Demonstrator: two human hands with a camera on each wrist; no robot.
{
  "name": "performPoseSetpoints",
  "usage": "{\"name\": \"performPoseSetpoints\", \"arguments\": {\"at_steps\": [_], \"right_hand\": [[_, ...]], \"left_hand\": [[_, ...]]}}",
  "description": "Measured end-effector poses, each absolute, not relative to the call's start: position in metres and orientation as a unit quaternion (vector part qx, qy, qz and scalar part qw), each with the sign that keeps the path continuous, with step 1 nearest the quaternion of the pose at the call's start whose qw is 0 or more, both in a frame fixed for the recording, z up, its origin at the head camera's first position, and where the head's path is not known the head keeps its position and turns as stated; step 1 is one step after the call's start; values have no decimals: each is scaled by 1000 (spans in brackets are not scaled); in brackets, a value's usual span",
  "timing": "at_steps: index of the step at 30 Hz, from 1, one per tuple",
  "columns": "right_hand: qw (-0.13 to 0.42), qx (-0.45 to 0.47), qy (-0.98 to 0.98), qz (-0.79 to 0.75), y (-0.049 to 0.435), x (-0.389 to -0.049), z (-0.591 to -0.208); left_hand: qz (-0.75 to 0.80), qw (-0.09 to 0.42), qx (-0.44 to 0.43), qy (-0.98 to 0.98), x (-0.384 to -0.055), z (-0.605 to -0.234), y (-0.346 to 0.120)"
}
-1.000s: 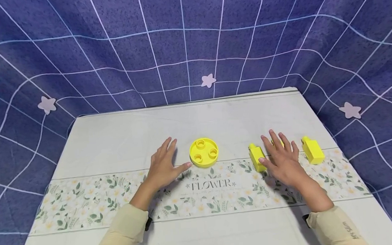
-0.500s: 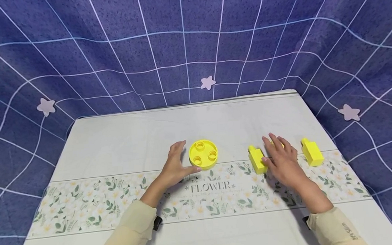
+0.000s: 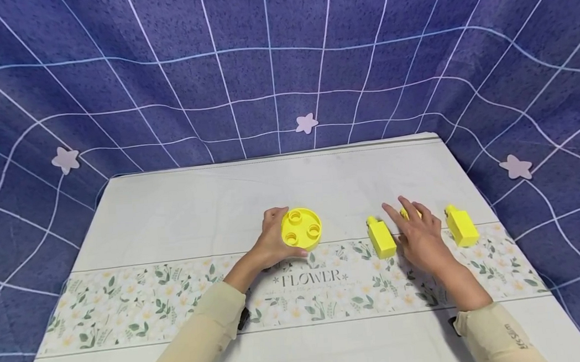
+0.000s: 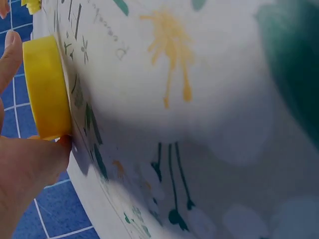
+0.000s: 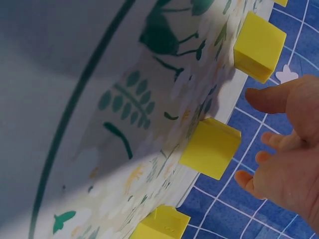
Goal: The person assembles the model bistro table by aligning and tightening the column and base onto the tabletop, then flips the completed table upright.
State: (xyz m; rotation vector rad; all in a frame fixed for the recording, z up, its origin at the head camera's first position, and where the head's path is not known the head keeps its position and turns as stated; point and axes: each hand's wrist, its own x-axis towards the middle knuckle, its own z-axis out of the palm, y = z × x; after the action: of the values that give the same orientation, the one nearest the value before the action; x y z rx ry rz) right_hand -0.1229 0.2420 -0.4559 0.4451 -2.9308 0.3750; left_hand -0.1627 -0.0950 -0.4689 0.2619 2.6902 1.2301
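Observation:
My left hand [image 3: 272,238] grips the left side of a shallow round yellow base [image 3: 304,231], which has three ring-shaped sockets inside. In the left wrist view, the base's smooth side wall [image 4: 47,87] sits between the digits. My right hand [image 3: 420,242] is over a yellow block, mostly hidden in the head view, with its fingers spread. The right wrist view shows that middle block [image 5: 212,149] apart from the fingers. To either side lie a left yellow block [image 3: 382,239] and a right yellow block [image 3: 462,227], both with a knob at the far end.
A white tablecloth [image 3: 182,210] with a floral strip [image 3: 143,301] and the word FLOWER covers the table. Behind and at both sides hangs a blue gridded curtain [image 3: 243,73] with pale stars.
My left hand has moved right and closed round the yellow base. My right hand has stayed over the middle block, its thumb drawing away from the left block.

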Motion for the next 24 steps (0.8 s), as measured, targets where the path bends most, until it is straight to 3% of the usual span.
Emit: {"name": "performPoseSetpoints", "arguments": {"at_steps": [16,24], "right_hand": [[54,177,-978,99,233,-124,-461],[79,221,-968,90,231,-122,-461]], "left_hand": [[402,91,85,907,-170,-479,-101],[391,92,107,910,-175,-476,-99]]}}
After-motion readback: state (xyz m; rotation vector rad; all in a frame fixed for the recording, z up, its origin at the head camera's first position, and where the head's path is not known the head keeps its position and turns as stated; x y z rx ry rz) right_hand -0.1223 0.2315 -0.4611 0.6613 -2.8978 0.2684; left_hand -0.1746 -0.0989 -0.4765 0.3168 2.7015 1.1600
